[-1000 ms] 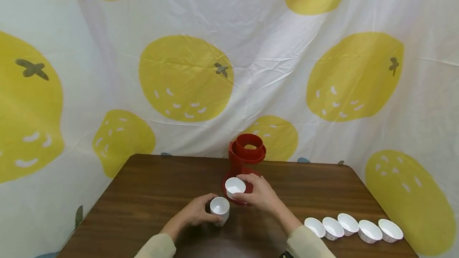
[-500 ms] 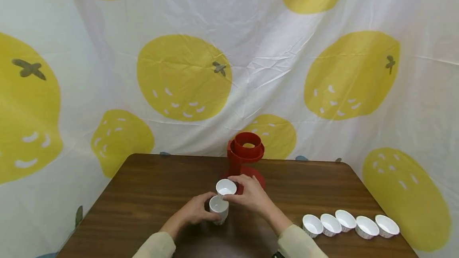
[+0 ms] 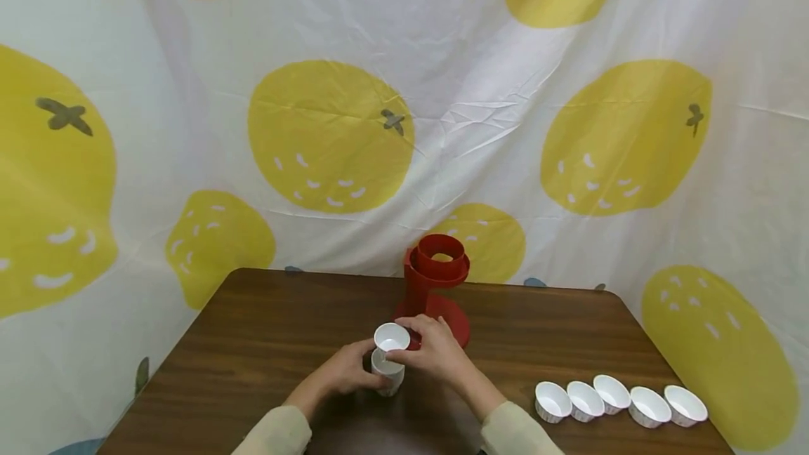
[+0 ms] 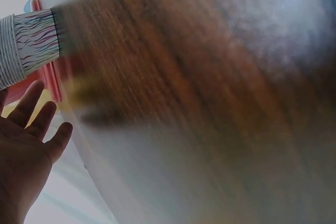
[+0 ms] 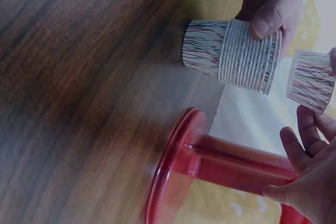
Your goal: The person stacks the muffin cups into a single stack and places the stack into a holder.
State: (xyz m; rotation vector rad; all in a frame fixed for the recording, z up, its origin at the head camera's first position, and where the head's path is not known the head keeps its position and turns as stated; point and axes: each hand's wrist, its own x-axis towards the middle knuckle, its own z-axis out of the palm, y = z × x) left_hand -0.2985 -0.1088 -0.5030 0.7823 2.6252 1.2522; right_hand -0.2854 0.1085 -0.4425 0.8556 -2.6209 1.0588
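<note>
Both hands are gripping: the left hand [image 3: 343, 369] holds a stack of nested white cups [image 5: 247, 56] between thumb and fingers, and the right hand [image 3: 437, 351] pinches a single white cup [image 3: 392, 337] by its side. The stack stands upright toward the near edge of the table [image 3: 284, 321], about midway between its left and right edges. A second ago the single cup was farther right, in front of the red stand [image 3: 437, 271]; now it has come left, above the stack, and in the head view it covers the far part of the stack's mouth, while the right wrist view shows the two apart. The left hand and the stack have hardly moved. The red stand keeps its place toward the table's far edge, and five loose cups [image 3: 612, 393] stay in a row toward the near right corner. The right hand hides part of the stand's base in the head view. In the left wrist view the stack is cut off by the frame and much of the table is blurred; in the right wrist view the single cup and right hand run off the side. The stack's rims are too tightly packed to count surely.
</note>
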